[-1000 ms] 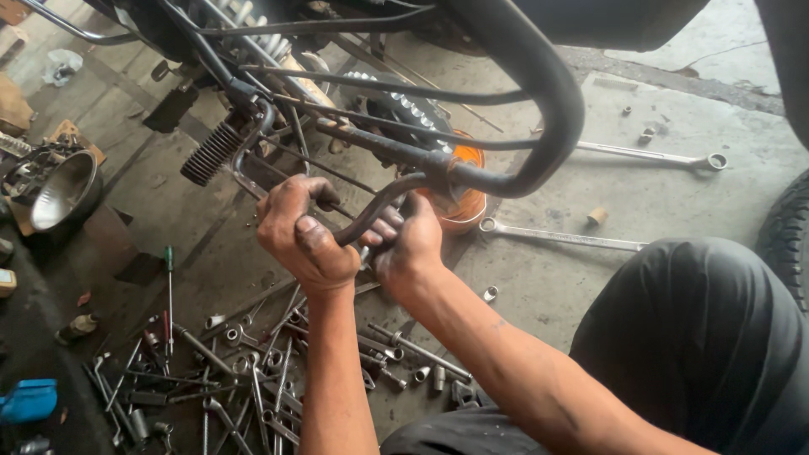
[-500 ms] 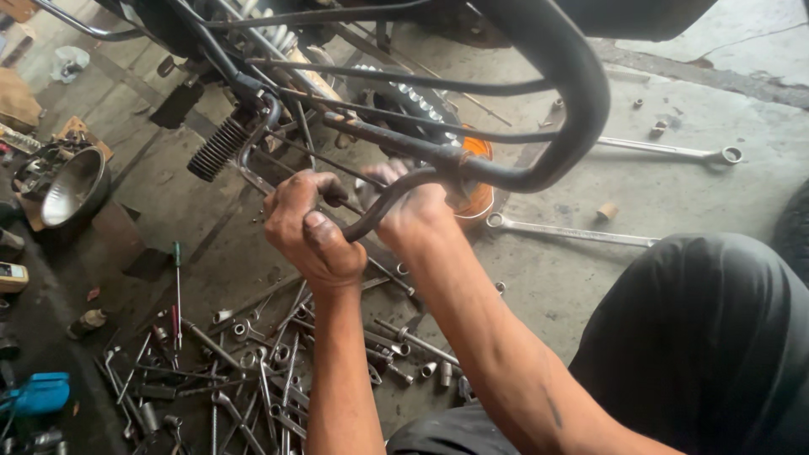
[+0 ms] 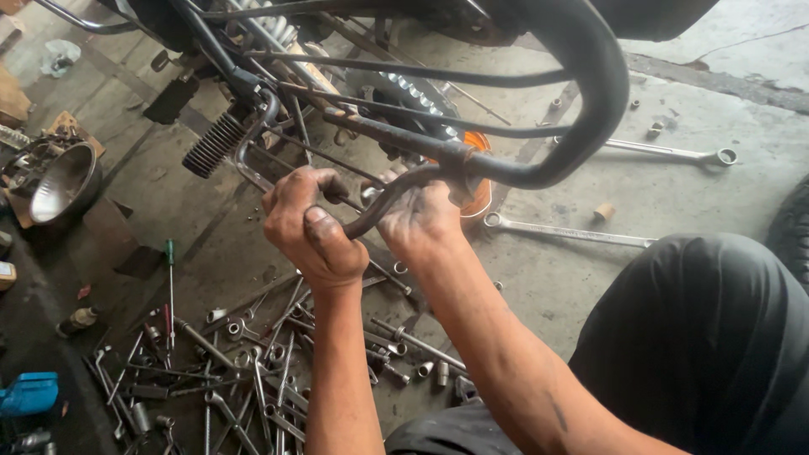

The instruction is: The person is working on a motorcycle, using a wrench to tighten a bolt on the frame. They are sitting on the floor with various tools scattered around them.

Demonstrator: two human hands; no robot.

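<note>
Grimy concrete floor (image 3: 590, 278) spreads under a motorcycle frame, with loose wrenches and sockets (image 3: 253, 371) scattered at seven o'clock. At centre, the left hand (image 3: 310, 227) is clenched tight around a curved black metal bar (image 3: 379, 205); the right hand (image 3: 421, 221) wraps the same bar just beside it, fingers closed.
</note>
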